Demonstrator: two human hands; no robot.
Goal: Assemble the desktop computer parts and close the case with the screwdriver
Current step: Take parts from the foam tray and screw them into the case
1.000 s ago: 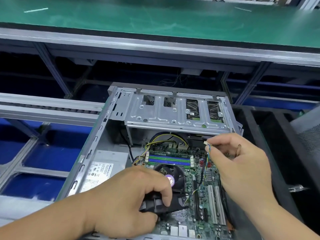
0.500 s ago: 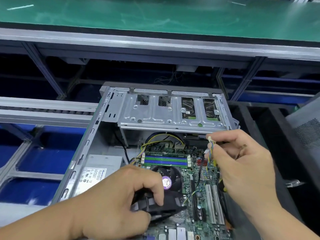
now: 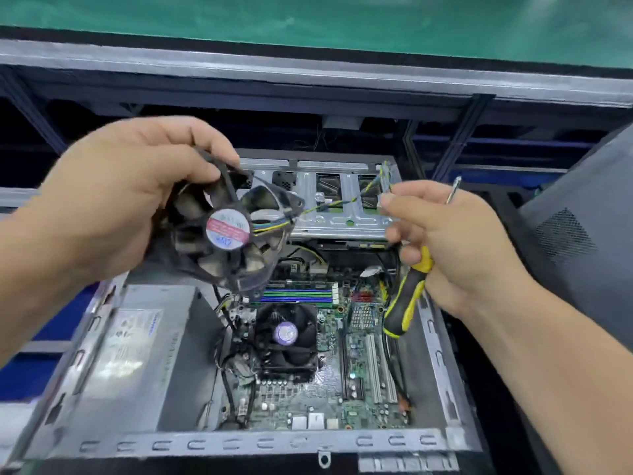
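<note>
The open computer case (image 3: pixel 219 443) lies flat below me, motherboard (image 3: pixel 356 378) exposed, with a CPU cooler fan (image 3: pixel 286 334) at its middle. My left hand (image 3: pixel 113 204) grips a loose black case fan (image 3: pixel 227 234) and holds it up above the case. Its twisted cable (image 3: pixel 339 202) runs right to a small connector (image 3: pixel 386 181) pinched in my right hand (image 3: pixel 452 245). That same hand also holds a black-and-yellow screwdriver (image 3: pixel 407 296), handle pointing down, metal tip (image 3: pixel 454 188) sticking up behind the fingers.
A silver power supply (image 3: pixel 137 344) fills the case's left side. A metal drive cage (image 3: pixel 329 200) spans the far end. A grey perforated side panel (image 3: pixel 579 234) leans at the right. A green conveyor belt (image 3: pixel 342 22) runs across the back.
My left hand has lifted the black fan out of the case and up into the air. My right hand rose with the connector, and the view pulled back.
</note>
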